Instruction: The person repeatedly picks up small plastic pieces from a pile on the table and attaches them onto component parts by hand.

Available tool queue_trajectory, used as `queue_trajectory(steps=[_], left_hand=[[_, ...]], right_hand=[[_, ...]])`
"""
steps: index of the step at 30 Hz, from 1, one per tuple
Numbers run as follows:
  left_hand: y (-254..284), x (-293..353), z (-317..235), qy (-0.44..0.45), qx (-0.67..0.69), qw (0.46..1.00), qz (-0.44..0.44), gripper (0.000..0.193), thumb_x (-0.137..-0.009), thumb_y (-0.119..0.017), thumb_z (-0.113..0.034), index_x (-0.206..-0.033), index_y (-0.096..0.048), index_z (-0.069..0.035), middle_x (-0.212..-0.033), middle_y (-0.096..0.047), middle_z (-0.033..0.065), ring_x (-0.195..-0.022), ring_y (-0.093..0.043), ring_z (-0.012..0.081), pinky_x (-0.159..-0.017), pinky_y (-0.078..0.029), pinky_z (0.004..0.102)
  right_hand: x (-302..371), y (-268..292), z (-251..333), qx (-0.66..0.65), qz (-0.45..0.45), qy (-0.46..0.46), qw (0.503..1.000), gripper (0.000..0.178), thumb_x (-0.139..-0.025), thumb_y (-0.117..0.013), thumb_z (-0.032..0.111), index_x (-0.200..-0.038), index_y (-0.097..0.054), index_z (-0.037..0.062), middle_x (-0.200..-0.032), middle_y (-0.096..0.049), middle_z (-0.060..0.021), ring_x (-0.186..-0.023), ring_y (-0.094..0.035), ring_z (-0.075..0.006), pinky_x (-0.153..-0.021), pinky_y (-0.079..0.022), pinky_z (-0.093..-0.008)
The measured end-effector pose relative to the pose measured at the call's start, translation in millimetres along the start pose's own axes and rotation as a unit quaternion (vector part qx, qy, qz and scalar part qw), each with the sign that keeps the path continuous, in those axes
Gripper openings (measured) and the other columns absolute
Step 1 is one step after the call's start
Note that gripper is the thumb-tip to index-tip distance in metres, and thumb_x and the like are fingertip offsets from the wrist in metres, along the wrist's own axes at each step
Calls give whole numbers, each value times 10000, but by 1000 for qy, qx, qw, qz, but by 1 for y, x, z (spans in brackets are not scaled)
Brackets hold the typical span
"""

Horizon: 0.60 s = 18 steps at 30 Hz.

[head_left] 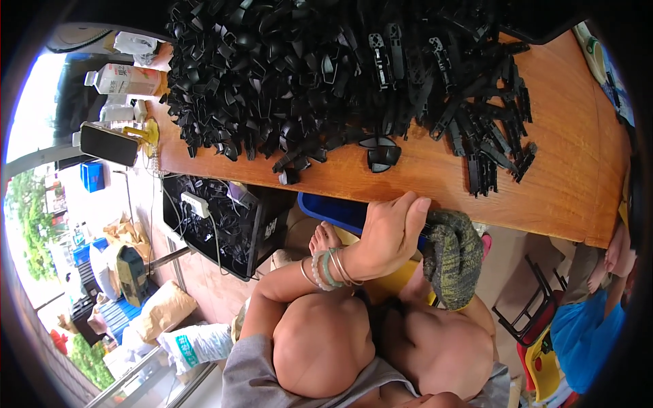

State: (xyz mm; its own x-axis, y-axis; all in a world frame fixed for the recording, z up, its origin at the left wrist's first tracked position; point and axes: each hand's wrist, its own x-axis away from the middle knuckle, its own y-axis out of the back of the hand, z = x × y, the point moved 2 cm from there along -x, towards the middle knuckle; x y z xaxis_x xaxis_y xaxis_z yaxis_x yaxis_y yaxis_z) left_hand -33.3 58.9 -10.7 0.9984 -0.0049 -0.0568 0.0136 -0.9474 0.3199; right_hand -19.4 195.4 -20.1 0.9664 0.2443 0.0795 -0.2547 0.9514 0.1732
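My left hand (pixel 391 234), bare with several bracelets at the wrist, is closed just off the front edge of the wooden table (pixel 564 143). Its thumb lies against the curled fingers, and whatever they grip is hidden. Close on its right, my right hand (pixel 452 262) wears a grey-green knitted glove with the fingers bent in; its grip is also hidden. A little dark material shows between the two hands. Beyond them on the table lies a large heap of black curved plastic parts (pixel 252 81). Long narrow black plastic pieces (pixel 483 146) lie to its right. A few cupped pieces (pixel 383 155) sit nearer the edge.
Below the table stand a black crate (pixel 255 234) of dark parts, with a white power strip (pixel 195 204) on it, and a blue bin (pixel 333 209). A phone (pixel 109 144) on a stand and a bottle (pixel 126 79) are at left. At right are a stool (pixel 530 333) and another person's arm (pixel 617 251).
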Motion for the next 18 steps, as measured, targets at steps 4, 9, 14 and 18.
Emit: queue_trajectory(steps=[4,9,14,18], left_hand=[[6,-23,-12,-122,-203,972,12,204,-840,-603,-138,-723,-486,-16,-633,-448,116,-531,-491,285,-456,-367,356],[7,-71,-17,-204,-332,916,-90,183,-766,-669,-143,-778,-523,-34,-789,-491,89,-584,-534,242,-456,-405,345],[5,-72,-8,-190,-421,884,-70,184,-729,-693,-123,-817,-553,-42,-786,-497,59,-581,-537,206,-457,-410,316],[25,-26,-13,-103,-167,980,14,207,-690,-734,-105,-804,-573,-43,-715,-517,54,-544,-515,132,-454,-392,269]], right_hand=[[6,13,-8,-187,-3,-186,965,219,-893,-545,148,-1062,-584,13,-802,-636,-42,-582,-519,-69,-538,-431,-223],[-5,9,13,-107,118,-142,977,325,-843,-623,110,-1145,-555,12,-753,-601,-50,-565,-524,-74,-522,-434,-223],[-1,15,12,-184,41,-224,956,376,-839,-620,96,-1193,-520,21,-781,-609,-65,-581,-551,-89,-523,-448,-221],[-6,6,16,-274,-67,-213,935,537,-813,-661,108,-1296,-430,57,-797,-600,-69,-613,-569,-127,-551,-467,-243]])
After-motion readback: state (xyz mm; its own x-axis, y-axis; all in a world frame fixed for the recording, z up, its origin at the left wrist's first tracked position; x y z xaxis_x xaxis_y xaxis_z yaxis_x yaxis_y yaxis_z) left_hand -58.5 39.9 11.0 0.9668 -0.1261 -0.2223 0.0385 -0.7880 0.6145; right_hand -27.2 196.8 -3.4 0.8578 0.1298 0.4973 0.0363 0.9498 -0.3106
